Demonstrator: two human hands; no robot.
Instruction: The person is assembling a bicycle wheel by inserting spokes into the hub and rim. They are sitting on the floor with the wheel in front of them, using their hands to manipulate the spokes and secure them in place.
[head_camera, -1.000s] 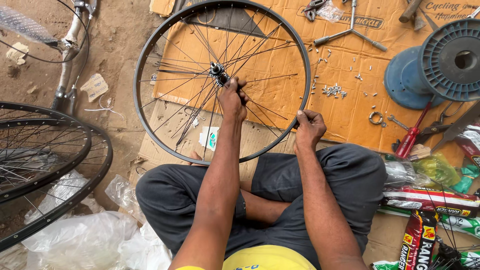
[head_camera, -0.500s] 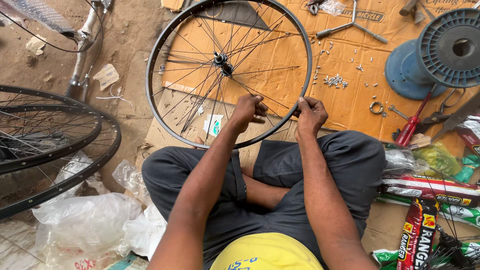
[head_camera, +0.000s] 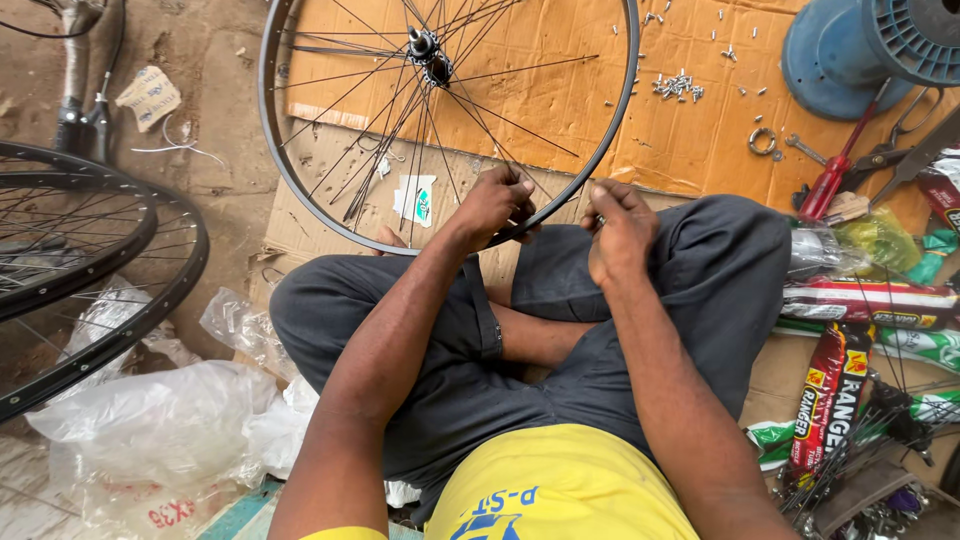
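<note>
Change: both hands have drawn closer together at the near rim of the wheel since the earlier frames; the left has come down from the hub.
Left hand (head_camera: 495, 205): grip curled shut around a spoke (head_camera: 480, 125) just inside the rim.
Right hand (head_camera: 620, 222): fingers bunched closed at the rim's near edge; what they pinch is too small to tell.
Wheel (head_camera: 300, 195): lies flat on cardboard (head_camera: 560, 90), its near rim under both hands, against the knees.
Hub (head_camera: 428, 52): well beyond the left hand.
Loose nipples (head_camera: 678, 85): scattered beyond the right hand.
Red screwdriver (head_camera: 835, 170): out to the right of the right hand.
Other wheels (head_camera: 90, 250): far left of the left hand.
</note>
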